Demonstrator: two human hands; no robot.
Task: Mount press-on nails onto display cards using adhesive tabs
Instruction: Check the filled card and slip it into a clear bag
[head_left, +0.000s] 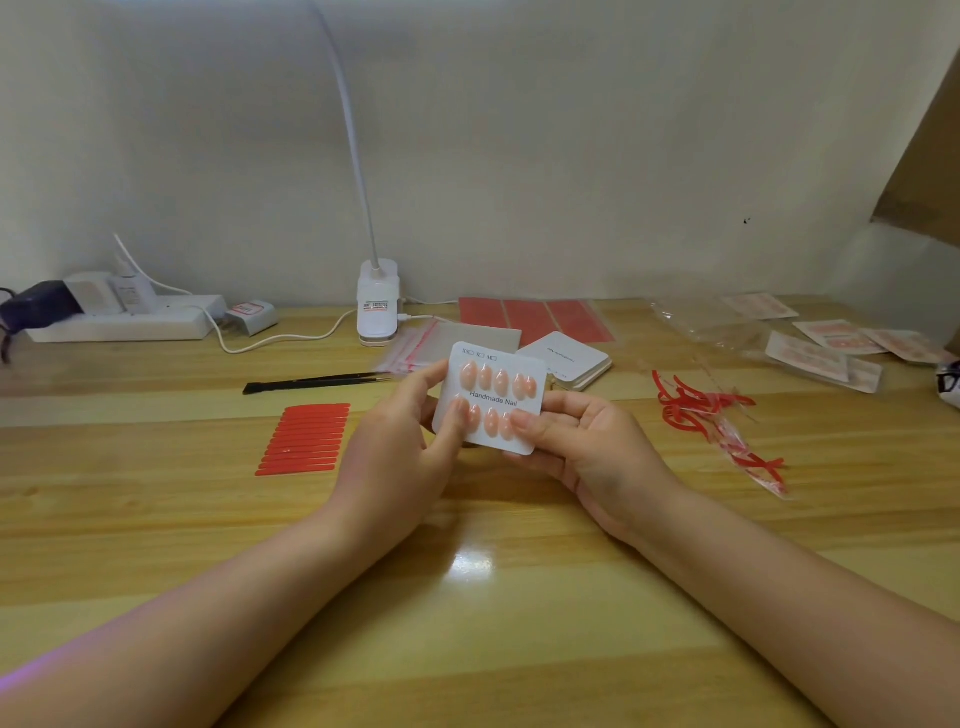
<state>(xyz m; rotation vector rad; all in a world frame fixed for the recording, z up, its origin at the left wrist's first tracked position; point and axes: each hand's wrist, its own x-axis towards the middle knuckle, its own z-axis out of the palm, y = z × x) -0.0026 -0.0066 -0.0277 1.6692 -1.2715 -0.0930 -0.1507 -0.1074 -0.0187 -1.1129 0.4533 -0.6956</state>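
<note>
Held above the wooden desk (156, 519) between both hands: white square display card (491, 399) carrying peach press-on nails (501, 381). Left hand (410, 441) pinching its left edge, right hand (582, 441) cradling its right side, thumb on top. Bare desk nearer the body; red adhesive strips (304, 439) left.
</note>
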